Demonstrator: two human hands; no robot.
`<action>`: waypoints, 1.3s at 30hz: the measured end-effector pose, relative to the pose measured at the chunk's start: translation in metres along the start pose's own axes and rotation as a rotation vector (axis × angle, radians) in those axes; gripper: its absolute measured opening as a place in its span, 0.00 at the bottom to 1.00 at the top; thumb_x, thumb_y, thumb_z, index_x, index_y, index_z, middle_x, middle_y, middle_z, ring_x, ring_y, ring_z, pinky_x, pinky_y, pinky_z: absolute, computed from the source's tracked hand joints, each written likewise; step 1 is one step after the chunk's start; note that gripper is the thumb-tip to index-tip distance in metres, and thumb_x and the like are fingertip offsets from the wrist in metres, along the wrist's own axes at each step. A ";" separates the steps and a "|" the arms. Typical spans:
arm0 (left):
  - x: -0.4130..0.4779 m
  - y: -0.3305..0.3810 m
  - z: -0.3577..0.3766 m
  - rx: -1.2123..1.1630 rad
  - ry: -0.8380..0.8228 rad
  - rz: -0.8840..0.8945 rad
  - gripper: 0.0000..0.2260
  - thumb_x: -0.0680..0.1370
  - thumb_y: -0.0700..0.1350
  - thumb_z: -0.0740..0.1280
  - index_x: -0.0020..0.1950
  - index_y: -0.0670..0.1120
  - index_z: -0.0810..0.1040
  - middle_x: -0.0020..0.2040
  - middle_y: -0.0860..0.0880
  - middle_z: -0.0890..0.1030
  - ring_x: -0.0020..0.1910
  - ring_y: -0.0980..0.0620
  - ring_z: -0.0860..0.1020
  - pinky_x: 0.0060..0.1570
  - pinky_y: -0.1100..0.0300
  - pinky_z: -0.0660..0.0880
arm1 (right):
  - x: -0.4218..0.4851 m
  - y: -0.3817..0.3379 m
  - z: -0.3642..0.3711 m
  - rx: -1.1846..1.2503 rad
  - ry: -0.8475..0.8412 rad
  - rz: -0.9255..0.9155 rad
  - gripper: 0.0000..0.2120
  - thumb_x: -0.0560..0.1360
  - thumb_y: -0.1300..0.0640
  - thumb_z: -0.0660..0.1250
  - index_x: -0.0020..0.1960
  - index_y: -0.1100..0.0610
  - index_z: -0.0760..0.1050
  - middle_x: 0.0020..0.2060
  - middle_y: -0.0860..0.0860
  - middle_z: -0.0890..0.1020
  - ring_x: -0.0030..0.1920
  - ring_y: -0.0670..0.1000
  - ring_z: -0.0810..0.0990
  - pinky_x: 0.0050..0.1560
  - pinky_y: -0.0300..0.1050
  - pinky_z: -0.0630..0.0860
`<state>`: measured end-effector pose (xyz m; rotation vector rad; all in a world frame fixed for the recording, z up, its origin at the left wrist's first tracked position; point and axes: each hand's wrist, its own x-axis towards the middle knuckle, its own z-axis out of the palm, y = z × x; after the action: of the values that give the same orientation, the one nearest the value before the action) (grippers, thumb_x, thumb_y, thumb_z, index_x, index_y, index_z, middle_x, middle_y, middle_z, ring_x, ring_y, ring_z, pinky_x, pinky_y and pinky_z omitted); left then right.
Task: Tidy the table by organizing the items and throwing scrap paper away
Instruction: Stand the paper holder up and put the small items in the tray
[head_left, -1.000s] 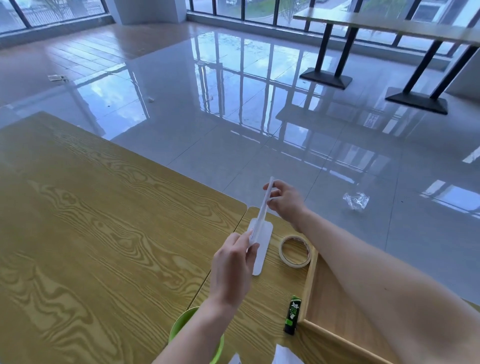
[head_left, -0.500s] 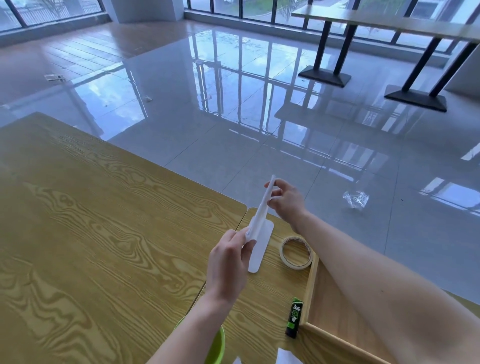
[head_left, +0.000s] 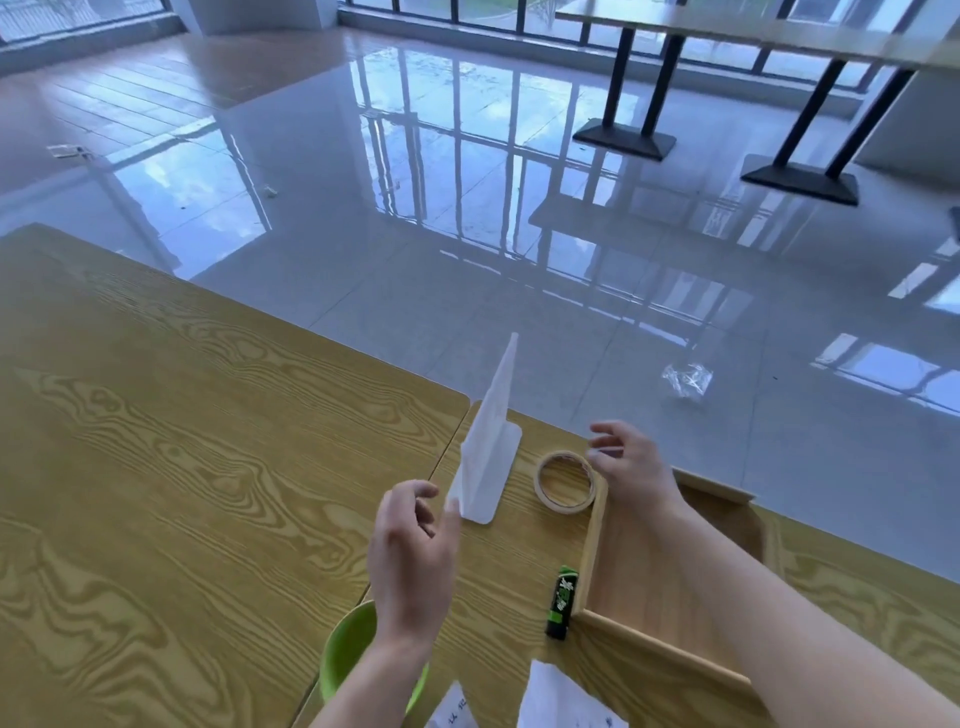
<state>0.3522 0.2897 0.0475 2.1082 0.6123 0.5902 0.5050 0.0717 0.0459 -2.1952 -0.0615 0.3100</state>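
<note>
A white plastic sign stand (head_left: 491, 441) rests upright on its flat base near the far edge of the wooden table (head_left: 182, 467). My left hand (head_left: 410, 551) is right at its near corner, fingers apart, not clearly gripping it. My right hand (head_left: 634, 467) hovers with spread fingers over the right side of a roll of beige tape (head_left: 566, 506) lying flat beside the stand. A green and black glue stick (head_left: 561, 603) lies against the left wall of a wooden tray (head_left: 592, 545). Scraps of white paper (head_left: 561, 696) show at the bottom edge.
A green bowl (head_left: 345, 654) sits under my left wrist. A second paper with writing (head_left: 454, 712) lies beside it. A crumpled clear wrapper (head_left: 687, 379) lies on the shiny tiled floor beyond the table. Another table stands at the far right.
The stand was held up between both hands; now it stands on the table. My right hand let go and moved right, over the tape roll. My left hand's fingers have loosened.
</note>
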 end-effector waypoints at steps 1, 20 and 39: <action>-0.011 0.001 0.005 -0.007 -0.045 -0.019 0.06 0.74 0.46 0.72 0.46 0.54 0.76 0.37 0.54 0.76 0.39 0.57 0.75 0.33 0.66 0.69 | -0.016 0.017 -0.008 -0.042 0.017 0.010 0.15 0.75 0.59 0.70 0.62 0.55 0.77 0.50 0.48 0.82 0.51 0.47 0.81 0.53 0.44 0.77; -0.062 -0.008 0.100 0.491 -0.811 -0.065 0.19 0.72 0.54 0.73 0.59 0.49 0.78 0.54 0.49 0.82 0.54 0.49 0.79 0.50 0.57 0.75 | -0.141 0.111 0.005 -0.467 -0.173 -0.191 0.15 0.76 0.58 0.69 0.59 0.44 0.80 0.50 0.42 0.75 0.52 0.45 0.71 0.55 0.38 0.71; -0.045 -0.015 0.096 0.527 -0.645 -0.134 0.14 0.75 0.47 0.65 0.60 0.46 0.76 0.56 0.46 0.77 0.53 0.46 0.78 0.49 0.56 0.73 | -0.121 0.101 0.021 -0.393 -0.223 -0.257 0.16 0.77 0.63 0.65 0.59 0.47 0.81 0.49 0.41 0.76 0.51 0.46 0.70 0.55 0.41 0.72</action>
<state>0.3719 0.2131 -0.0254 2.5269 0.5578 -0.3749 0.3764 0.0083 -0.0225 -2.4929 -0.5656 0.4232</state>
